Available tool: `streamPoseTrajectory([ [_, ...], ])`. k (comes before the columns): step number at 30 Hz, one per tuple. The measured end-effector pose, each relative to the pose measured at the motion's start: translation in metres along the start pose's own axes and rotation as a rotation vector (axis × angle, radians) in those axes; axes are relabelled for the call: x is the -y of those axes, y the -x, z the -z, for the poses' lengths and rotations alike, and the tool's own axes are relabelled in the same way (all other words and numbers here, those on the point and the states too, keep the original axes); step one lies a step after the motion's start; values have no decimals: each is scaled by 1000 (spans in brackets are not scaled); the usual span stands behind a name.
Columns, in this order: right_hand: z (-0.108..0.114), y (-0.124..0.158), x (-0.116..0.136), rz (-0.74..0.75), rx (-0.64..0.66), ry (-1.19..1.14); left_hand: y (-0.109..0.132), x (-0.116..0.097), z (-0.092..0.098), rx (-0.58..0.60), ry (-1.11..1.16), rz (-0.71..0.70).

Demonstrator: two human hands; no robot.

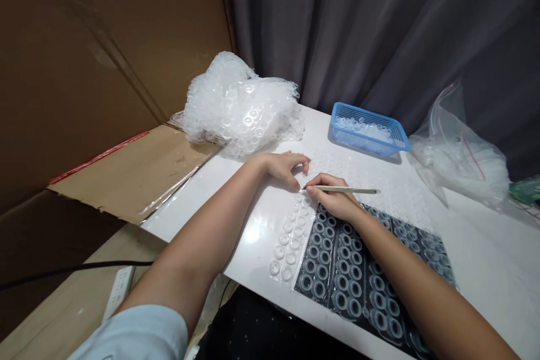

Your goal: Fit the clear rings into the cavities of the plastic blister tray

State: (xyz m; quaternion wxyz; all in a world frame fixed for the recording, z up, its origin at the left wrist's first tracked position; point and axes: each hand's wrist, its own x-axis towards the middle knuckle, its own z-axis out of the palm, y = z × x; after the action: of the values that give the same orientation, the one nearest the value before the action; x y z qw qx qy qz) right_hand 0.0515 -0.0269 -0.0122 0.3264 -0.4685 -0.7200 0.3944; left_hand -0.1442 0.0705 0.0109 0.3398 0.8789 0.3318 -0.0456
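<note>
A clear sheet of small moulded plastic rings (295,236) lies on the white table (485,259), partly over a black mat (371,281). My left hand (287,167) rests on the far edge of the sheet, fingers curled down and pressing it flat. My right hand (333,197) is closed on a thin metal-coloured pointed tool (350,189), held like a pen. The tool's tip touches the sheet right beside my left fingertips.
A heap of clear ring sheets (240,104) lies at the table's back left. A blue basket (369,128) with loose clear pieces stands behind the sheet. A clear plastic bag (464,157) sits at the right. Cardboard (105,95) stands on the left, dark curtain behind.
</note>
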Motion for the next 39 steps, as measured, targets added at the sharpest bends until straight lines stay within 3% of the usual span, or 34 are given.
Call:
streamPoseTrajectory([
  [9,2,-3,-1,41,21,27,-1,1,0,-1,12,-44],
  [20,0,-2,-3,62,30,55,2,-5,0,-10,0,7],
  [31,-5,-1,-2,314,40,248,-1,3,-2,3,-30,-51],
  [34,-4,1,-3,295,34,284,-4,6,-2,-3,-36,-81],
  [39,-3,2,-7,141,-134,237,-6,4,-5,5,-56,-47],
])
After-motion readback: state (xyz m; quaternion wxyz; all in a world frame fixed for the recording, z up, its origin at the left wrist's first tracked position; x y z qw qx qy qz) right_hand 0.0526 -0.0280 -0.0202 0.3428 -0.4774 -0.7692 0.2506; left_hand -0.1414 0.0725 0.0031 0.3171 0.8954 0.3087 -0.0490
